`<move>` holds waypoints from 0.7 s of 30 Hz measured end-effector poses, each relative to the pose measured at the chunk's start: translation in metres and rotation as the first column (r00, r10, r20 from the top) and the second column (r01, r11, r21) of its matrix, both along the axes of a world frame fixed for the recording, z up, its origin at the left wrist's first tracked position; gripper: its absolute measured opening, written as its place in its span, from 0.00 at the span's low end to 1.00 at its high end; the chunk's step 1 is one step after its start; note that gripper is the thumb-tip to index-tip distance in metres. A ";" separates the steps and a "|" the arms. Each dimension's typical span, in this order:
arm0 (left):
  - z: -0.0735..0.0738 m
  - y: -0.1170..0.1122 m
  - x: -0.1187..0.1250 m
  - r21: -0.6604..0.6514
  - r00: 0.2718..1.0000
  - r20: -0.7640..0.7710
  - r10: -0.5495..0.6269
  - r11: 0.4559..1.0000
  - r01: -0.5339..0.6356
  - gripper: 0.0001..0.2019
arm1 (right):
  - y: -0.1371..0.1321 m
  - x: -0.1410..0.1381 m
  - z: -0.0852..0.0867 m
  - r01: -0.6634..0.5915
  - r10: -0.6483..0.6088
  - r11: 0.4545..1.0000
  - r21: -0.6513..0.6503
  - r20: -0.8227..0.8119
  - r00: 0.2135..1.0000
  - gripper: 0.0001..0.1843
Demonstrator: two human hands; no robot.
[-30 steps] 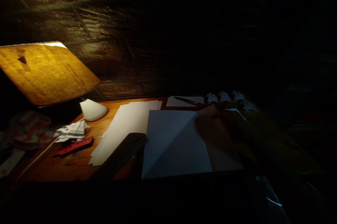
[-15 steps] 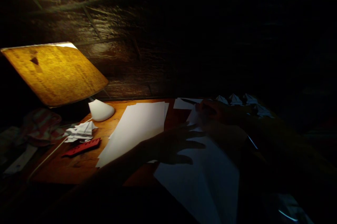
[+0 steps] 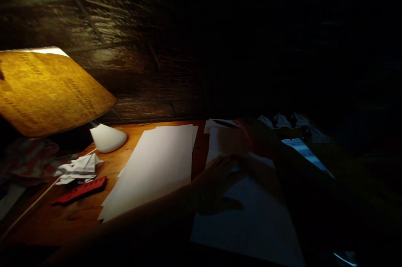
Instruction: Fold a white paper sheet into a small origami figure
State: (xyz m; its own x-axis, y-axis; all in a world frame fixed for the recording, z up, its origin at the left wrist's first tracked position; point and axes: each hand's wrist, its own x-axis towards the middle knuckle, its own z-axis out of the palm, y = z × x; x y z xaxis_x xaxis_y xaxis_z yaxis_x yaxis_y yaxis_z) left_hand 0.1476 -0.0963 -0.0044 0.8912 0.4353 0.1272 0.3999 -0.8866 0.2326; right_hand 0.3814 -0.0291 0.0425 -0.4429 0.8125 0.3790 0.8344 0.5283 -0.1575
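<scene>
The paper sheet (image 3: 251,229), just swung round, is running lengthwise toward the front edge of the desk (image 3: 78,216), apparently being steadied for handling, the left hand (image 3: 215,189) spreading loose fingers over it, the right hand's (image 3: 253,135) grip being too dark to tell.

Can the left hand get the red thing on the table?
Probably yes: the red thing looks uncovered, with the crumpled paper behind it. But the left hand is over the sheet, so it would need to come back past the stack.
</scene>
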 end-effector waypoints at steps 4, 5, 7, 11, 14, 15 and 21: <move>0.007 -0.008 -0.001 -0.006 0.997 -0.013 0.070 0.998 -0.070 0.48 | -0.007 0.009 -0.006 0.120 -0.119 0.992 -0.027 0.037 0.992 0.31; 0.008 -0.010 -0.001 -0.014 0.997 -0.013 0.076 0.997 -0.077 0.47 | -0.008 0.011 -0.006 0.129 -0.128 0.991 -0.027 0.038 0.991 0.30; 0.011 -0.013 -0.002 -0.014 0.996 -0.006 0.090 0.996 -0.090 0.47 | -0.011 0.015 -0.005 0.116 -0.115 0.993 -0.027 0.036 0.993 0.27; 0.015 -0.018 0.000 0.002 0.992 -0.012 0.123 0.992 -0.123 0.45 | -0.019 0.016 0.004 0.095 -0.095 0.995 -0.012 -0.014 0.995 0.20; 0.018 -0.020 0.003 0.015 0.994 -0.033 0.101 0.995 -0.100 0.39 | -0.027 0.016 0.013 0.036 -0.035 0.997 -0.061 0.021 0.999 0.15; 0.019 -0.021 0.003 0.034 0.995 -0.046 0.092 0.995 -0.090 0.37 | -0.029 0.016 0.016 -0.009 0.014 0.994 -0.108 0.045 0.999 0.14; 0.022 -0.022 0.004 0.213 0.996 -0.059 0.073 0.975 -0.059 0.28 | -0.032 0.012 0.015 -0.302 0.320 0.898 -0.321 0.005 0.947 0.13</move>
State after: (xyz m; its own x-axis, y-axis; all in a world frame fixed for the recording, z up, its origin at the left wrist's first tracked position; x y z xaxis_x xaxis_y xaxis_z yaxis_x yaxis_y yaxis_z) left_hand 0.1512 -0.1180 0.0180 0.8708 0.4634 0.1646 0.4676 -0.8838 0.0142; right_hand 0.3937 -0.0610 0.0571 -0.7054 0.7022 0.0961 0.6480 0.6939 -0.3141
